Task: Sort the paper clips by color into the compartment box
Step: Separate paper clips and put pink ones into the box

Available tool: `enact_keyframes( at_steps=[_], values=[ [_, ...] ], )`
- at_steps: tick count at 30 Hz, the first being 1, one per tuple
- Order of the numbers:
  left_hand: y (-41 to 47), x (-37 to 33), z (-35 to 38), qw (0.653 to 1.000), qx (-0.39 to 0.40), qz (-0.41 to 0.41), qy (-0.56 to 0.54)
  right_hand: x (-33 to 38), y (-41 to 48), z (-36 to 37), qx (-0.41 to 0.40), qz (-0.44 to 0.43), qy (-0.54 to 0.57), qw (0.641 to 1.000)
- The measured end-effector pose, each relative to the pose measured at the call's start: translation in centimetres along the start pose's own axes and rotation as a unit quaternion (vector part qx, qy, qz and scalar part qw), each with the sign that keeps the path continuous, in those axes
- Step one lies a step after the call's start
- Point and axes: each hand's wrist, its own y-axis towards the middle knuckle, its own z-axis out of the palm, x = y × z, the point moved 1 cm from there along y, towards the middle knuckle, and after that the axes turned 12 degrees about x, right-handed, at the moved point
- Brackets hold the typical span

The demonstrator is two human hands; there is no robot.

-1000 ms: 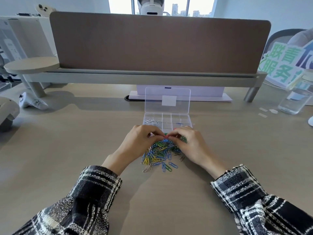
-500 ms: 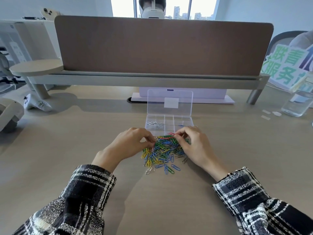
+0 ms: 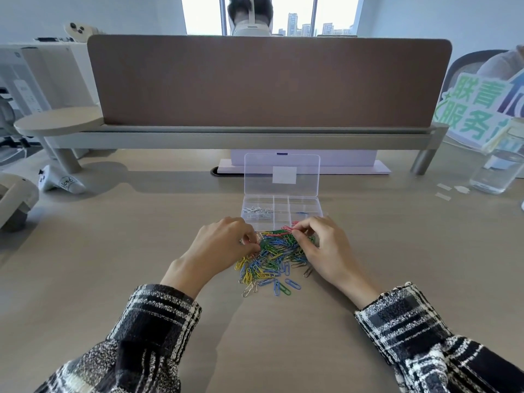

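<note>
Hands now parted: right hand (image 3: 326, 245) pinching red clip (image 3: 287, 228), left hand (image 3: 224, 245) curled, fingertips in pile (image 3: 269, 262).

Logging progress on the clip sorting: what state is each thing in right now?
compartment box: lid open, standing upright.
silver clips: already in the far-left compartment.
paper clip pile: mixed colors, unsorted on the desk.
red clip: pinched by the right hand.
left hand: fingertips in the pile.
glass: upright.
</note>
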Motion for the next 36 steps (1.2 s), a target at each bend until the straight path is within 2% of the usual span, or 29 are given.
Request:
enact_keyframes(
  at_steps=[6,12,21,30,36],
  values=[
    [0.1,-0.6,0.0,1.0,-0.01,-0.017,0.006,-0.1,0.0,0.0,-0.006,0.001,-0.003,1.0],
    [0.1,0.0,-0.2,0.996,-0.034,-0.048,-0.061,0.0,0.0,0.2,0.003,-0.003,0.007,1.0],
    [0.8,-1.1,0.4,0.982,-0.013,0.003,-0.186,0.6,-0.1,0.4,0.065,0.002,0.092,0.994],
    [0.6,-2.2,0.7,0.976,0.006,0.024,-0.217,1.2,-0.1,-0.1,0.035,0.027,0.146,0.988],
    [0.5,-2.8,0.8,0.973,-0.02,0.052,-0.223,1.2,0.1,0.1,0.051,0.038,0.18,0.982]
  ],
)
